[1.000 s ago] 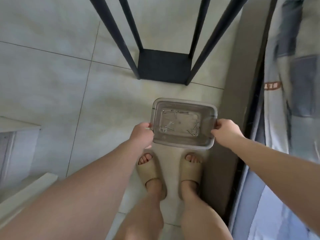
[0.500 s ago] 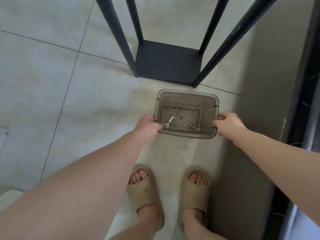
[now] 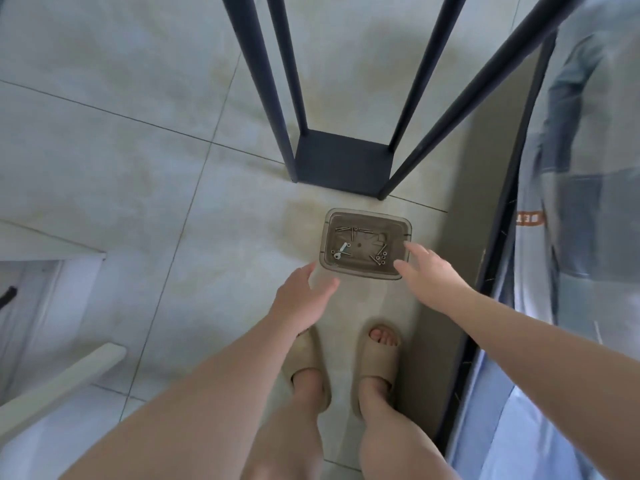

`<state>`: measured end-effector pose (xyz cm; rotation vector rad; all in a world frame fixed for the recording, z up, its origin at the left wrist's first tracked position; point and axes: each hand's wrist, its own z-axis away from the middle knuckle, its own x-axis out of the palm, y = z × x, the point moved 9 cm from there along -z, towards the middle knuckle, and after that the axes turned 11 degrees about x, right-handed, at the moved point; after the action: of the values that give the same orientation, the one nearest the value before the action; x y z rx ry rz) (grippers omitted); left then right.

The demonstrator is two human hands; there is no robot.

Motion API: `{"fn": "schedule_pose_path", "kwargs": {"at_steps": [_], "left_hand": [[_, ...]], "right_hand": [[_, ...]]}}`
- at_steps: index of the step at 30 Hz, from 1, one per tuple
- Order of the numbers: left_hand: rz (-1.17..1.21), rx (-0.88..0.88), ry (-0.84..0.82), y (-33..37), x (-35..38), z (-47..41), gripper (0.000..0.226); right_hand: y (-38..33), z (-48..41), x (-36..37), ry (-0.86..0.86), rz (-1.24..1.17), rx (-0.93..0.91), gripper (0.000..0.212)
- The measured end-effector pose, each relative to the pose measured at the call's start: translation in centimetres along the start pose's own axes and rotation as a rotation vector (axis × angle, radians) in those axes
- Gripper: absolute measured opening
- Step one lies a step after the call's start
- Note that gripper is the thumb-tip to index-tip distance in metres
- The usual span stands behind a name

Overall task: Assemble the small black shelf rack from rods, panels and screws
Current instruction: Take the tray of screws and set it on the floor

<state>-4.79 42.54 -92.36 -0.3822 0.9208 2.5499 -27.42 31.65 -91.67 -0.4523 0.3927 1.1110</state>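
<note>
Left hand point(image 3: 304, 299) and right hand point(image 3: 429, 278), fingers straight, released the tray point(image 3: 367, 216).

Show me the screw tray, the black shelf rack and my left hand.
screw tray point(image 3: 356, 271): head view, on its near wall.
black shelf rack point(image 3: 343, 162): head view, on its bottom panel.
left hand point(image 3: 301, 299): head view, on the back of the hand.

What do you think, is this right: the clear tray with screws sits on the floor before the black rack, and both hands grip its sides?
Not quite. The head view shows that neither hand grips the tray: the left hand and the right hand are open, fingers straight, near its sides. The rest holds: it sits with screws on the floor before the black rack.
</note>
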Motion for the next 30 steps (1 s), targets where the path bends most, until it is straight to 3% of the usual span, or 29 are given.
{"fn": "schedule_pose_path", "kwargs": {"at_steps": [6,9,15,20,30], "left_hand": [[-0.409,0.266,0.133,8.8,-7.1,13.5,0.07],[-0.503,0.335,0.216,12.7,-9.8,21.4,0.074],[-0.578,0.296,0.318,17.0,-12.6,35.1,0.075],[-0.53,0.23,0.52,18.1,-15.3,43.2,0.074],[-0.371,0.102,1.014,16.0,-21.3,57.2,0.072]], "right_hand": [[-4.3,15.5,-5.9,0.17,0.223,-0.319,0.059],[-5.6,23.4,-9.0,0.26,0.277,-0.469,0.062],[-8.1,35.8,-14.4,0.333,0.428,-0.704,0.064],[-11.8,44.2,-16.9,0.315,0.535,-0.894,0.065],[-19.6,60.2,-12.3,0.27,0.778,-1.346,0.071]]}}
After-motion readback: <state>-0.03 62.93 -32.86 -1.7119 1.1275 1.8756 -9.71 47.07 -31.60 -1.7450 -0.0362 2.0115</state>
